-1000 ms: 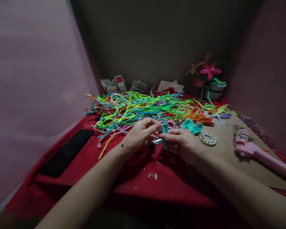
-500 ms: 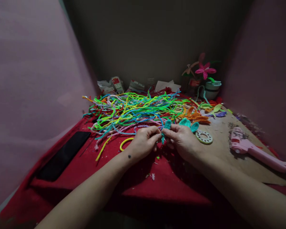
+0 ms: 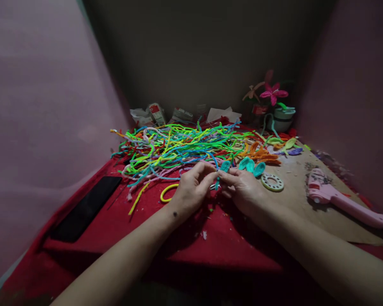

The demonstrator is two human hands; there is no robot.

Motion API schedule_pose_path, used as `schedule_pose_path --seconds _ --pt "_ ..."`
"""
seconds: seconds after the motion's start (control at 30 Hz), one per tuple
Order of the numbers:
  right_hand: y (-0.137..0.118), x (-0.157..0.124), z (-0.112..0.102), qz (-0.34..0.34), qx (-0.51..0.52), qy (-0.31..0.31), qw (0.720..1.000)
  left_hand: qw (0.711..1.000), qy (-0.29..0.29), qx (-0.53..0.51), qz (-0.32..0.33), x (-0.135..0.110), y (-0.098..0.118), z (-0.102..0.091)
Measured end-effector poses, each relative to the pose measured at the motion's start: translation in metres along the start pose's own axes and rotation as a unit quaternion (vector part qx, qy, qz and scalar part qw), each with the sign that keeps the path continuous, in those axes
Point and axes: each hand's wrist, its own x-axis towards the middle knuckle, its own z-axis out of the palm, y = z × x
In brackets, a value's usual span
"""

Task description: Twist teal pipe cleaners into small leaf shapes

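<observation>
Pinching the teal petal (image 3: 225, 165), left grip (image 3: 191, 189) and right grip (image 3: 242, 189) both clamp it

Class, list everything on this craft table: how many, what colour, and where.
pipe cleaners: one big heap, many colours, back of the cloth
cloth: one, red, over the table
teal loop: one, teal, between both hands
loose loops: about three, teal, right of the hands
ring: one, pale, on the board
board: one, brown, right side
glue gun: one, pink, on the board
phone: one, black, left on the cloth
yellow loop: one, yellow, left of the hands
flower pot: one, pale, pink flower, back right
left hand: one, pinching the teal loop
right hand: one, pinching the teal loop
</observation>
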Motion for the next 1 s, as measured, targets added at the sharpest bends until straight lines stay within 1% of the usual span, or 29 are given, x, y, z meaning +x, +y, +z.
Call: schedule_pose_path --seconds 0.03,0.07,0.1,0.17,0.2,0.27,0.37,0.47,0.5,0.53,0.6,0.63,0.67,0.7,0.73,0.8,0.83,0.93,1.0 --pt "-0.001 0.0 0.0 0.003 0.004 0.007 1.0 0.995 -0.018 -0.082 -0.062 0.001 0.001 0.0" --pt "-0.002 0.0 0.0 0.002 0.0 0.01 1.0 0.982 -0.046 -0.146 -0.113 0.002 0.002 -0.001" --pt "-0.003 0.0 0.0 -0.004 -0.01 0.008 1.0 0.967 -0.077 -0.192 -0.15 0.003 0.003 -0.001" --pt "-0.003 0.0 -0.002 -0.024 -0.036 -0.006 0.999 0.944 -0.118 -0.244 -0.188 0.002 0.003 -0.003" --pt "-0.003 0.0 -0.002 -0.03 -0.05 -0.015 0.998 0.939 -0.122 -0.256 -0.197 0.002 0.003 -0.003" --pt "-0.003 -0.001 -0.003 -0.027 -0.082 -0.021 0.996 0.937 -0.112 -0.26 -0.206 0.002 0.002 -0.004" --pt "-0.004 -0.002 -0.003 -0.024 -0.154 0.0 0.988 0.941 -0.112 -0.233 -0.217 0.002 0.0 -0.005" --pt "-0.004 -0.003 -0.002 -0.08 -0.243 0.0 0.967 0.947 -0.13 -0.183 -0.231 0.002 -0.001 -0.002" --pt "-0.004 -0.003 -0.002 -0.108 -0.27 -0.004 0.957 0.952 -0.133 -0.16 -0.226 0.002 -0.001 -0.001" --pt "-0.003 -0.004 -0.002 -0.135 -0.295 -0.006 0.946 0.961 -0.127 -0.131 -0.207 0.001 0.0 0.001" --pt "-0.002 -0.004 -0.001 -0.181 -0.331 0.004 0.926 0.985 -0.085 -0.063 -0.139 0.0 0.002 0.005" --pt "-0.001 -0.004 -0.001 -0.196 -0.34 0.012 0.92 0.991 -0.061 -0.04 -0.11 -0.001 0.003 0.007" --pt "-0.001 -0.004 -0.001 -0.202 -0.341 0.021 0.918 0.993 -0.045 -0.035 -0.101 -0.002 0.005 0.008" --pt "-0.001 -0.005 -0.001 -0.199 -0.336 0.03 0.92 0.991 -0.045 -0.054 -0.118 -0.002 0.007 0.009" --pt "-0.002 -0.005 -0.001 -0.189 -0.324 0.036 0.926 0.982 -0.06 -0.092 -0.155 -0.002 0.008 0.009" --pt "-0.002 -0.005 -0.001 -0.158 -0.29 0.04 0.943 0.95 -0.102 -0.178 -0.233 -0.001 0.01 0.008" --pt "-0.002 -0.005 -0.001 -0.143 -0.274 0.038 0.95 0.934 -0.121 -0.21 -0.261 0.0 0.01 0.006" --pt "-0.003 -0.006 0.0 -0.11 -0.246 0.026 0.963 0.895 -0.18 -0.275 -0.303 0.002 0.006 0.0" --pt "-0.005 -0.006 0.0 -0.087 -0.229 0.015 0.969 0.874 -0.213 -0.304 -0.314 0.002 0.004 -0.004"
